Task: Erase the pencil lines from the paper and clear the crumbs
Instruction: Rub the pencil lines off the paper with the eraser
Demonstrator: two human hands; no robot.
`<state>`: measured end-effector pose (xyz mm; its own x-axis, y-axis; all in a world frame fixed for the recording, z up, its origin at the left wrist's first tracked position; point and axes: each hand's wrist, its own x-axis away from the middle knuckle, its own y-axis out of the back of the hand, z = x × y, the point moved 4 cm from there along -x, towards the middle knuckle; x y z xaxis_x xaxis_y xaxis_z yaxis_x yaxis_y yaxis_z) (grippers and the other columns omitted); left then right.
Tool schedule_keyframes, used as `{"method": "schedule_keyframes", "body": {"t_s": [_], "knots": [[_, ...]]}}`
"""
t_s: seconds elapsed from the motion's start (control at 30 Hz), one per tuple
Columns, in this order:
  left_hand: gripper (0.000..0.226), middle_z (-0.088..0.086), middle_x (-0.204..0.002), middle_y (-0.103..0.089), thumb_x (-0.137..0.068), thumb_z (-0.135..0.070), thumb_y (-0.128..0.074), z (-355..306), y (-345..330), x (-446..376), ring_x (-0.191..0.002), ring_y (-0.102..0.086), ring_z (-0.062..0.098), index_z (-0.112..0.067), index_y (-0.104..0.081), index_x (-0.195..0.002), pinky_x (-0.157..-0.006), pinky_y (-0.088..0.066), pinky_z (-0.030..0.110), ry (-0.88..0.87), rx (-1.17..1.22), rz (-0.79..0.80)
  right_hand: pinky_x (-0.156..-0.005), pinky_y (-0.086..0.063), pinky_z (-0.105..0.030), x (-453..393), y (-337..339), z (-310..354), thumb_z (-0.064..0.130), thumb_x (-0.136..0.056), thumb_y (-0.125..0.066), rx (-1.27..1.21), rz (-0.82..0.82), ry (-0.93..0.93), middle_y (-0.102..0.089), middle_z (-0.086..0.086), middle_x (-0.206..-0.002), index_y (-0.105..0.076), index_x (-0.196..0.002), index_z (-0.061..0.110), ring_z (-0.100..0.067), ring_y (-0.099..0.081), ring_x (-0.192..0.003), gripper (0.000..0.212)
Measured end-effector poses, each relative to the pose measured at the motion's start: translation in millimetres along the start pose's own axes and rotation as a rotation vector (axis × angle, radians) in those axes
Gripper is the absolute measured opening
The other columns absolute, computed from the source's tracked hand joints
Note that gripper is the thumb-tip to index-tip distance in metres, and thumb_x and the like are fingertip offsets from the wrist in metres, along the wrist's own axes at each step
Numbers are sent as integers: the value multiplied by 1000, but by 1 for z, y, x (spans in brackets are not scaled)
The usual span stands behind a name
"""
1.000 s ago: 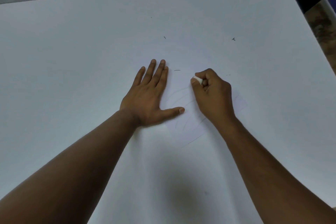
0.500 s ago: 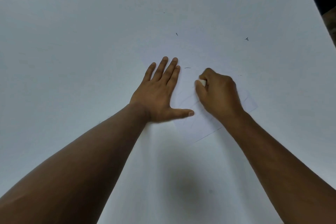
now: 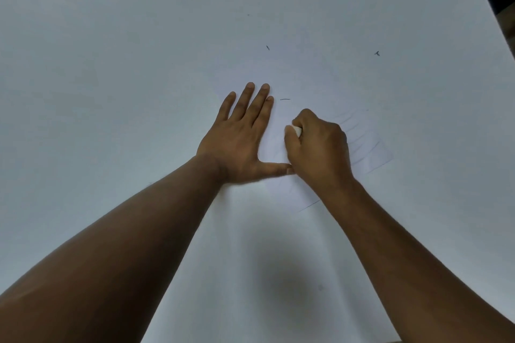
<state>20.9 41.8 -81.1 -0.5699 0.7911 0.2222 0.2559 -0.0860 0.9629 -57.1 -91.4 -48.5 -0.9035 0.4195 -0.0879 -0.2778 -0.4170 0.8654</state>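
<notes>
Dim, cool, even light; soft shadow on table (image 3: 278, 273) between forearms; slight blur at right hand (image 3: 320, 147); wide-angle stretch toward edges.

Head view, steeply down, near table (image 3: 139, 92)

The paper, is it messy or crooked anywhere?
A bit. The paper lies askew under both hands, and faint pencil lines still show beside the right hand. Small dark crumbs lie scattered beyond the left hand.
</notes>
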Motion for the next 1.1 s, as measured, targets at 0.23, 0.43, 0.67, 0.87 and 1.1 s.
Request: {"method": "schedule_keyframes", "body": {"t_s": [0.23, 0.43, 0.67, 0.87, 1.1], "knots": [[109, 8, -172, 15, -84, -82, -8, 1, 1, 1, -158, 19, 26, -10, 4, -165, -128, 5, 51, -22, 7, -52, -58, -46, -31, 11, -14, 24, 25, -95, -56, -39, 55, 127, -66, -5, -75, -62, -95, 10, -26, -62, -66, 15], [130, 2, -170, 26, -74, -102, -16, 0, 2, 1, -155, 30, 20, -13, 15, -163, -128, 9, 49, 8, 15, -5, -61, -34, -27, -10, 19, -33, 22, -95, -55, 49, -97, -135, -60, -5, -71, -60, -90, 7, -30, -61, -68, 17], [130, 3, -170, 26, -74, -103, -15, 0, 2, 0, -155, 30, 20, -13, 15, -163, -128, 8, 49, 11, 7, -12, -58, -35, -27, 0, 5, -14, 24, -95, -57, -10, -60, 6, -60, -2, -70, -60, -89, 10, -26, -59, -63, 15], [130, 3, -170, 25, -75, -102, -18, -2, 5, 2, -155, 29, 20, -12, 12, -163, -128, 9, 48, 14, 14, -10, -60, -42, -34, -19, 40, -68, 21, -92, -55, 96, -153, -66, -64, -14, -73, -57, -84, 9, -39, -62, -68, 14], [129, 2, -170, 26, -75, -102, -14, -1, 5, 4, -155, 30, 19, -12, 13, -163, -128, 9, 48, 16, 3, -14, -61, -47, -34, -18, 33, -59, 21, -91, -58, -29, -100, -15, -60, -2, -68, -58, -83, 12, -31, -60, -64, 13]]}}
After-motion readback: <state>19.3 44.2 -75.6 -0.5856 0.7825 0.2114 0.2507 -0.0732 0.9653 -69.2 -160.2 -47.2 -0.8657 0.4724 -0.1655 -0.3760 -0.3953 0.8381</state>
